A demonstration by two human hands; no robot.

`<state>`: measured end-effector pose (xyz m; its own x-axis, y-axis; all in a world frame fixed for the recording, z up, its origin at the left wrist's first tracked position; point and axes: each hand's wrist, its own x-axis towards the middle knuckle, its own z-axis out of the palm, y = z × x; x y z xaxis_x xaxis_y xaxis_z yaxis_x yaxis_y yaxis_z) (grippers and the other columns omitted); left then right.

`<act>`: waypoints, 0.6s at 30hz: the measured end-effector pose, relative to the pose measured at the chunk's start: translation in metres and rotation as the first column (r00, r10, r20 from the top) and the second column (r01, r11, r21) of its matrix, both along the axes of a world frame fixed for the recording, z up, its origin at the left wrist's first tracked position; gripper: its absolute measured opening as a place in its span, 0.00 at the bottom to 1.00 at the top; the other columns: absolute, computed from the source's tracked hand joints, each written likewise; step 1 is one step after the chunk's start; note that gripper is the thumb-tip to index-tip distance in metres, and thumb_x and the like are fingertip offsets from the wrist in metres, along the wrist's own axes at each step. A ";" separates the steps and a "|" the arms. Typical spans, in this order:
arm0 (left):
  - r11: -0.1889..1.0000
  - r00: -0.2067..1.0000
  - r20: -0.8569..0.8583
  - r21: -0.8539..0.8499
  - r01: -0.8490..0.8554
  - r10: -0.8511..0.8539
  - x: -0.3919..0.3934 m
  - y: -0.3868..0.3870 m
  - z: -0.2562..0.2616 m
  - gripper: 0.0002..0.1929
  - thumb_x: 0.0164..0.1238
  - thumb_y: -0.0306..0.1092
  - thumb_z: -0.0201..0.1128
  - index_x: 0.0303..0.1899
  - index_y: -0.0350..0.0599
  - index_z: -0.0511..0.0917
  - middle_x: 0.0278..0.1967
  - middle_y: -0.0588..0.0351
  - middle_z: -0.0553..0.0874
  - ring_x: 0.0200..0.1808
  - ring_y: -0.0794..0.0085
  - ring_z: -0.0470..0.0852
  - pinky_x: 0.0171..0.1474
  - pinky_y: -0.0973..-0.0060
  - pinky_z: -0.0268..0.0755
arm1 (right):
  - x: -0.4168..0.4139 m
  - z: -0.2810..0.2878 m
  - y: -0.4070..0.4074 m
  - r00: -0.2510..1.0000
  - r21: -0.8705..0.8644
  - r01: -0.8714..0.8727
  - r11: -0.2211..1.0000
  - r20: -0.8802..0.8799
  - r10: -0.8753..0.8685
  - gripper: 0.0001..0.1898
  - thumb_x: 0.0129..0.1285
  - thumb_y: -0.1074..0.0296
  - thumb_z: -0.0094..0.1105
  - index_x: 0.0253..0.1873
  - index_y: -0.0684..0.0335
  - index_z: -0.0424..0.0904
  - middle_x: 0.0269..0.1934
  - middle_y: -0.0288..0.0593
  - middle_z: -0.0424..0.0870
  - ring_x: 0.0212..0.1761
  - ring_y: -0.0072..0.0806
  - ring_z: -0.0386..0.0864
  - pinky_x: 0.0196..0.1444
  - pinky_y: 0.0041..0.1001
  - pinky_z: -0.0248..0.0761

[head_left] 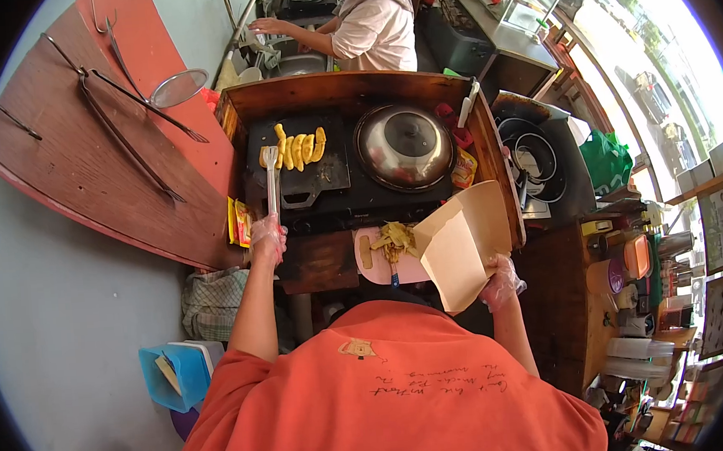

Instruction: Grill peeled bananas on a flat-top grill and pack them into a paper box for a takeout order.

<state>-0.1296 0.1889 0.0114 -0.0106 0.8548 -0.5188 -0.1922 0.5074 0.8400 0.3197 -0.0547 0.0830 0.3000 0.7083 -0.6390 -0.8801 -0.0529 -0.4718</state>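
My left hand (268, 239), in a clear plastic glove, grips metal tongs (273, 191). The tongs' tips meet the leftmost of several yellow banana pieces (298, 152) on a black griddle plate (333, 178), which lies on a black stove (360, 213). In my right hand (502, 283), also gloved, is an open brown paper box (463, 234), tilted over the stove's front right corner. Right of the griddle, a domed metal lid (405, 147) covers a pan. Banana peels (397, 238) and a blue-handled tool (394, 276) lie on a pink cutting board (368, 275) in front of the stove.
A wooden surround (352, 88) encloses the stove's back and sides. Beyond it, another person (373, 30) stands by a sink (300, 64). Wire utensils and a strainer (179, 88) hang at the left. Black pans (533, 160) stand at the right; a blue container (174, 377) is at lower left.
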 end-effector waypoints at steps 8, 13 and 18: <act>0.999 0.996 0.073 -0.022 -0.042 0.044 0.001 0.029 -0.007 0.10 0.75 0.43 0.60 0.48 0.50 0.80 0.20 0.60 0.77 0.14 0.77 0.70 0.13 0.78 0.62 | 0.004 -0.001 -0.018 1.000 -0.003 0.015 1.000 0.022 -0.015 0.25 0.50 0.74 0.48 0.57 0.67 0.71 0.50 0.47 0.81 0.52 0.45 0.83 0.55 0.43 0.82; 0.991 0.989 0.063 -0.024 -0.135 0.136 0.014 0.015 0.000 0.09 0.75 0.41 0.61 0.44 0.47 0.81 0.18 0.60 0.76 0.13 0.77 0.70 0.12 0.77 0.61 | -0.003 0.012 -0.021 1.000 0.001 0.011 1.000 0.025 -0.011 0.26 0.50 0.74 0.48 0.58 0.67 0.70 0.51 0.48 0.81 0.53 0.46 0.83 0.56 0.44 0.81; 0.977 0.969 -0.123 0.016 -0.213 0.213 0.030 0.011 -0.001 0.11 0.75 0.41 0.61 0.40 0.44 0.81 0.16 0.62 0.73 0.11 0.77 0.68 0.13 0.76 0.58 | 0.000 -0.003 -0.016 0.998 -0.065 0.056 0.996 -0.005 -0.056 0.25 0.50 0.75 0.48 0.57 0.67 0.69 0.49 0.49 0.80 0.50 0.47 0.83 0.54 0.45 0.82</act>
